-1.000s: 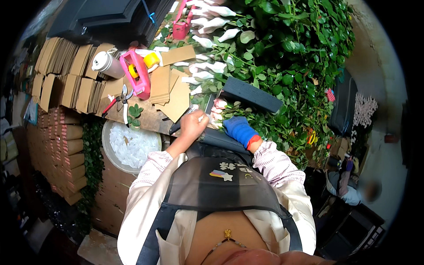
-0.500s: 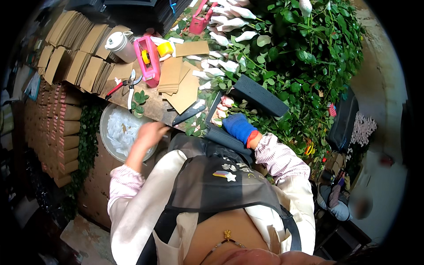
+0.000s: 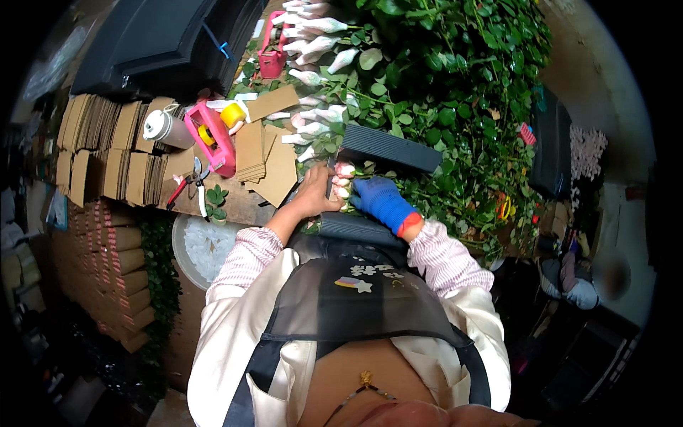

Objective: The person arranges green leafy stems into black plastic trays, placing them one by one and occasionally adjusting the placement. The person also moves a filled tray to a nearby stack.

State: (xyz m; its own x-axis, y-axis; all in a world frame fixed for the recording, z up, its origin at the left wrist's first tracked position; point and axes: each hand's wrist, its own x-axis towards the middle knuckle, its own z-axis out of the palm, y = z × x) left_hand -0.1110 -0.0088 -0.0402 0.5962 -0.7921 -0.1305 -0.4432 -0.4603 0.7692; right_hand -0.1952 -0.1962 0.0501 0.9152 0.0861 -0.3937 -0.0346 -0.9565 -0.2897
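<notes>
My bare left hand [image 3: 314, 193] grips the narrow dark edge of a corrugated board [image 3: 330, 181], thumb and fingers spread along it, beside a stack of pink-white rose heads [image 3: 343, 178]. Just right of the blooms my blue-gloved right hand [image 3: 377, 201] is curled on their stems, its fingertips partly hidden. A ribbed dark board [image 3: 390, 148] lies above the blooms; another [image 3: 359, 229] lies below my hands. Loose brown cards [image 3: 274, 181] and red-and-white pruning shears [image 3: 196, 183] rest to the left.
Pink tape dispensers [image 3: 220, 156], a lidded bottle [image 3: 167, 132] and cardboard stacks [image 3: 114, 174] are left, above a basin [image 3: 199, 256] of white pieces. White-sleeved buds [image 3: 316, 50] and dense foliage [image 3: 462, 85] fill the back. A co-worker [image 3: 576, 288] is at far right.
My left hand went down-left toward the basin half a second ago and has returned to the board beside the rose heads. My gloved right hand has stayed by the blooms.
</notes>
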